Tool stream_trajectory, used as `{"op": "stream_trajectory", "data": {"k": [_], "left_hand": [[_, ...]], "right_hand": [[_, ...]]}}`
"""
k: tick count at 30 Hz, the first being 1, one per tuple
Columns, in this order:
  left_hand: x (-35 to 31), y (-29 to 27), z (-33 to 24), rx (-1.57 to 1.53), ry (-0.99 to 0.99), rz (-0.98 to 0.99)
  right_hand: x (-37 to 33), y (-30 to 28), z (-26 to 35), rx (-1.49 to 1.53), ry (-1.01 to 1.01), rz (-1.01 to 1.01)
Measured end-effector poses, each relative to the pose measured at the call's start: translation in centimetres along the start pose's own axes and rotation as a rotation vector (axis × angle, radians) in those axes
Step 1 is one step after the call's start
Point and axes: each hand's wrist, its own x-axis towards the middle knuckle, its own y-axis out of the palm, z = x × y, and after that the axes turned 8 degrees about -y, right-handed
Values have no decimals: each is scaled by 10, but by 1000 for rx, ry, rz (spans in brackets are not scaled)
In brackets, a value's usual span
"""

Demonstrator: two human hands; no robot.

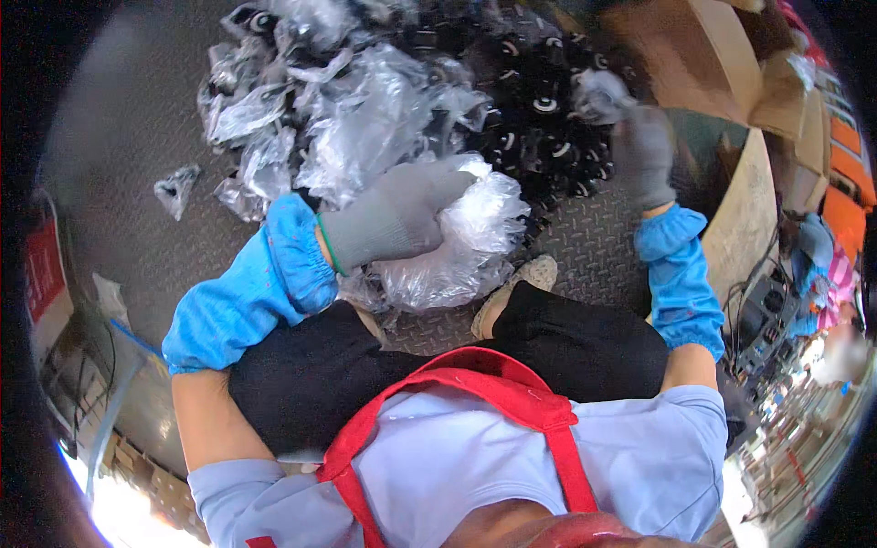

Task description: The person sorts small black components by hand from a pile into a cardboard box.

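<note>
My left hand, in a grey knitted glove with a green cuff edge, is closed on a bunch of crumpled clear plastic bags. More of the bunch hangs below it, over my shoes. Off to the right, my right hand, gloved the same way, is blurred by motion. At its fingertips is a clear plastic bag, equally blurred; whether anything is inside it cannot be made out. Just left of that hand lies a heap of small black parts with whitish rings. A big pile of clear plastic bags adjoins the heap.
Beneath everything is a dark patterned metal floor. One loose scrap of clear plastic lies at the left. Open cardboard boxes stand at the far right, with orange bins beyond. Another person is at the right edge.
</note>
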Motion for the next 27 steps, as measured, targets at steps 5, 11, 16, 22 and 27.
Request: {"op": "stream_trajectory", "data": {"k": [5, 11, 16, 22, 27], "left_hand": [[10, 3, -6, -10, 69, 21], [9, 8, -7, 125, 22, 78], [12, 10, -14, 85, 114, -60], [14, -2, -21, 145, -2, 87], [18, -3, -26, 144, 79, 68]], "right_hand": [[-32, 9, -14, 129, 120, 120], [43, 3, -2, 329, -111, 43], [47, -10, -8, 398, -66, 178], [48, -71, 12, 281, 74, -435], [50, 15, 7, 554, 325, -74]]}}
